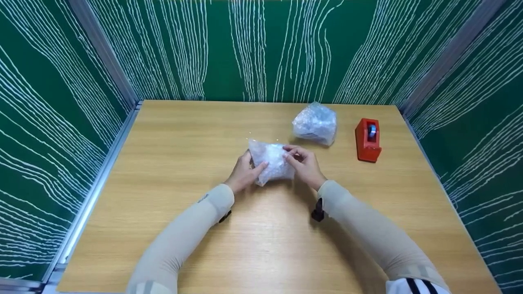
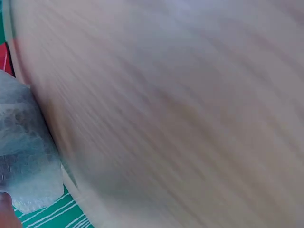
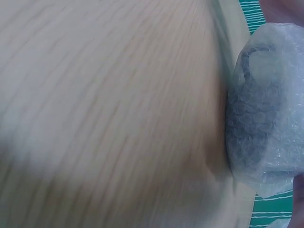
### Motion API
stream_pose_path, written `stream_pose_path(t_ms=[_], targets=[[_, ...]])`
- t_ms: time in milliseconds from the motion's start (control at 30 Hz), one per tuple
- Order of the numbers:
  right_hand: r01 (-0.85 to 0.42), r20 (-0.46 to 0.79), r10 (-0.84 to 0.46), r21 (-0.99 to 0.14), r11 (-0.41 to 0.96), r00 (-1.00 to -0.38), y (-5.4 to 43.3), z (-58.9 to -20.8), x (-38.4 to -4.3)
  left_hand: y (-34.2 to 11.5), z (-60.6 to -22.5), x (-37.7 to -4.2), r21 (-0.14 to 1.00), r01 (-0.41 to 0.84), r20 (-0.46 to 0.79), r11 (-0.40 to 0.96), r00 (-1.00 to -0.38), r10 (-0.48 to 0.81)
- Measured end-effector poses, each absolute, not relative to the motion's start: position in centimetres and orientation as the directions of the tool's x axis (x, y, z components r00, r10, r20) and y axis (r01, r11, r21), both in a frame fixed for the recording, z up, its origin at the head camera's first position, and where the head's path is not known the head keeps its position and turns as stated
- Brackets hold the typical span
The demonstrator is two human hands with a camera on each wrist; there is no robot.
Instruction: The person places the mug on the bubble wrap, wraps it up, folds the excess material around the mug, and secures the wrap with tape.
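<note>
A bubble-wrapped package [image 1: 273, 163] is held between both hands over the middle of the table. My left hand [image 1: 243, 174] grips its left side, the thumb lying on top of the wrap. At the right side, my right hand [image 1: 306, 166] pinches the wrap between thumb and fingertips. In the right wrist view the package [image 3: 266, 109] shows something dark through the clear bubbles. The left wrist view catches only part of the wrap [image 2: 28, 147] at its left edge, with a fingertip on it.
A second bubble-wrapped bundle [image 1: 314, 124] sits farther back on the wooden table [image 1: 184, 134], right of the hands. Beside it stands a red tape dispenser [image 1: 368, 141] with a roll in it. Green walls with white lines [image 1: 220, 61] enclose the back and sides.
</note>
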State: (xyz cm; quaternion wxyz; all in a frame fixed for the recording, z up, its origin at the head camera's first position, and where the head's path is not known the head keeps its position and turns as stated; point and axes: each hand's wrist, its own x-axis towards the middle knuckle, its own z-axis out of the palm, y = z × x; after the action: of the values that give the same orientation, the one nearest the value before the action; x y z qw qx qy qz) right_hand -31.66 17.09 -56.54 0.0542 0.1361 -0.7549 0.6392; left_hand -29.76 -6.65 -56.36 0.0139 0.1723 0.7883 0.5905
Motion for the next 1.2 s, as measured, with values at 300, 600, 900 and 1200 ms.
stream_pose_path(t_ms=[300, 600, 900, 1200], targets=[[-0.294, 0.285, -0.088, -0.947, 0.128, -0.955, 16.7, -56.8, -31.5, -6.7, -56.0, -30.6, 0.990, 0.129, 0.122, 0.050, -0.986, 0.115], [-0.290, 0.284, -0.063, -0.948, 0.130, -0.957, 16.5, -56.9, -31.5, -7.0, -56.0, -31.0, 0.952, 0.215, 0.196, 0.218, -0.975, 0.106], [-0.287, 0.285, -0.032, -0.948, 0.141, -0.958, 16.3, -57.0, -31.4, -7.3, -55.8, -31.1, 0.702, 0.455, 0.361, 0.548, -0.890, 0.277], [-0.270, 0.274, 0.034, -0.958, 0.098, -0.961, 15.8, -57.0, -31.6, -7.0, -54.9, -30.7, 0.657, 0.482, 0.240, 0.581, -0.863, 0.444]])
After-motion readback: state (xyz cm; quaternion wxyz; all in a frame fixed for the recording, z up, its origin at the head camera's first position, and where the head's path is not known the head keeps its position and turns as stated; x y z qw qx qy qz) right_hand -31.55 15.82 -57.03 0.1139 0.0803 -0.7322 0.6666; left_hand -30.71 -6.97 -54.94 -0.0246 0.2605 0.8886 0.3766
